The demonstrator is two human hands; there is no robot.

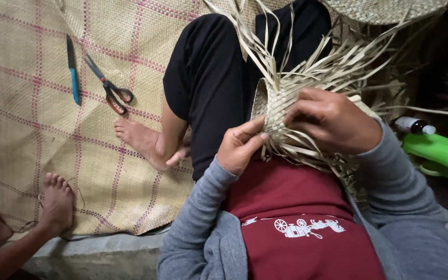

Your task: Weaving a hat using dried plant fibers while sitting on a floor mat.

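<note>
Half-woven straw basket [278,101], pale, loose strips fanning upward; left hand [239,145] pinches a strip; right hand [333,122] clasps its rim.

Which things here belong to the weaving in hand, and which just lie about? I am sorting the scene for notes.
In hand:
- half-woven straw piece with loose strips
- left hand and right hand on it

Lying about:
- scissors and blue-handled knife on the woven mat
- small bottle
- green plastic thing
</note>
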